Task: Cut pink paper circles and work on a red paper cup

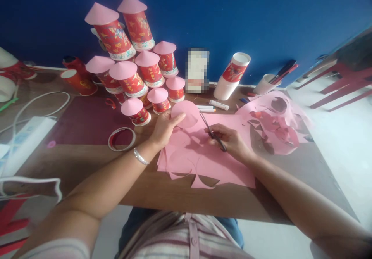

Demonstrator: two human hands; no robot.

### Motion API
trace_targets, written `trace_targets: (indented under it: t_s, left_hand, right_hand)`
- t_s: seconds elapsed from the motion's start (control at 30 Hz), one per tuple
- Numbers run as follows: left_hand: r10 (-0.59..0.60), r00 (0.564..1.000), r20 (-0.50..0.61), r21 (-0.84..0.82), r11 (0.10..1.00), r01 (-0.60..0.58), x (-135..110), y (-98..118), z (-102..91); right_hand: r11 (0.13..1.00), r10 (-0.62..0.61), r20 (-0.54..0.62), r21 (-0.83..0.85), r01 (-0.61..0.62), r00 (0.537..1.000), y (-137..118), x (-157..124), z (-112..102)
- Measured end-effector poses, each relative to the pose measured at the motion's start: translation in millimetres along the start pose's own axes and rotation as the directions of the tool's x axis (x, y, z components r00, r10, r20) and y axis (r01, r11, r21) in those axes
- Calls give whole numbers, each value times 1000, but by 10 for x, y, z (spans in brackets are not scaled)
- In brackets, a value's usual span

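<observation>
My left hand (165,129) holds a pink paper circle (187,113) up above the table. My right hand (229,140) grips a pair of scissors (210,129), whose blades point up toward the circle's right edge. Both hands hover over a pink paper sheet (209,162) with round holes cut out of it. A silver bracelet (140,157) is on my left wrist.
Several red paper cups with pink cone lids (136,80) are piled at the back. A tape roll (122,138) lies left of my left hand. Pink paper scraps (276,121) heap at the right. Upturned cups (231,76), a pen cup (266,83), glue sticks (218,104) and a white power strip (24,142) are around.
</observation>
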State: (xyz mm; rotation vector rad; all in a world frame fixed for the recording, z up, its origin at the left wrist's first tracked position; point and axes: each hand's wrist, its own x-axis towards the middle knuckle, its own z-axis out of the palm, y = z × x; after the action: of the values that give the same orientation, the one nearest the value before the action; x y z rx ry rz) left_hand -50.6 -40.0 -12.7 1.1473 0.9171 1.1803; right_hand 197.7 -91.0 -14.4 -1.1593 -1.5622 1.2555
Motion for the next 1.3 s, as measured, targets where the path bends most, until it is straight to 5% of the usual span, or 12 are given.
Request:
trace_targets:
  t_s: [0.33, 0.5, 0.77, 1.3]
  left_hand:
    - [-27, 998, 61, 29, 999, 25, 20, -10, -53]
    - [-27, 993, 115, 58, 998, 21, 5, 15, -58]
    - [-12, 999, 49, 203, 979, 2, 10, 123, -50]
    - [7, 983, 183, 231, 972, -50, 0, 123, -81]
  right_hand:
    - [998, -41, 122, -43, 46, 992, 62, -5, -17]
    - [996, -64, 118, -49, 70, 991, 62, -12, 0]
    - [998, -55, 120, -34, 60, 991, 109, -24, -2]
    - [995, -80, 136, -50, 88, 987, 91, -12, 1]
